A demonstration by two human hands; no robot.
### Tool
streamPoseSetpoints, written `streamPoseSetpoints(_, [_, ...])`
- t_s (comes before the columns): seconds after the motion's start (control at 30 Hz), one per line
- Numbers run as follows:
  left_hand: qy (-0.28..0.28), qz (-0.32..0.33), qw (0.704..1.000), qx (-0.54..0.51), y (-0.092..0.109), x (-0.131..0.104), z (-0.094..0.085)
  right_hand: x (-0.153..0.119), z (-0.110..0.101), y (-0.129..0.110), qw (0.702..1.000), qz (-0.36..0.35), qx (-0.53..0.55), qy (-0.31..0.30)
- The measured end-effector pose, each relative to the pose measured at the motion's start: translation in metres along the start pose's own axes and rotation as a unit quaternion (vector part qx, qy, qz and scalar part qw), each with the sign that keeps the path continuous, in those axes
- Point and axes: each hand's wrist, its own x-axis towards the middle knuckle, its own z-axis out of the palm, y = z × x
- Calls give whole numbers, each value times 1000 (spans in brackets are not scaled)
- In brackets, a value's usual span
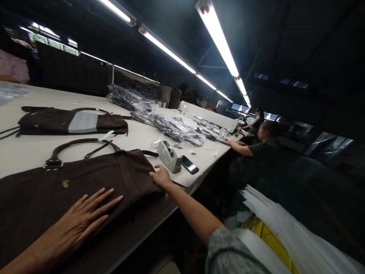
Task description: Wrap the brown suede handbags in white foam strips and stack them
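Note:
A dark brown handbag (94,179) with a looped handle, a zipped front pocket and brass-coloured buckle lies on the worktable in front of me. My left hand (82,217) rests flat on its front, fingers stretched out and slightly spread. At the bag's right end, my right hand (162,177) grips the edge with the fingers bent around the fabric. Just beyond that hand stand a grey tape dispenser (169,156) and a dark smartphone (189,164) lying flat.
A second brown bag (74,121) with a pale band lies behind the first. Several plastic-wrapped bags (178,129) run along the pale table (205,161). A co-worker (256,156) reaches over its right edge. White sheets (285,228) are stacked at my lower right.

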Motion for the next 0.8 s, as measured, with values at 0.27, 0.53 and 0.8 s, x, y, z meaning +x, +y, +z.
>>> streamPoseSetpoints(0.27, [-16,54,998,-16,30,-3,-34,-7,-1,-11,876,-413,-247,18])
streamPoseSetpoints(0.53, [-104,47,993,-24,36,3,-42,12,-7,19,907,-333,-160,-204])
streamPoseSetpoints(0.8, [-151,-2,988,-41,33,-21,-61,-13,-33,-38,868,-398,-197,-222])
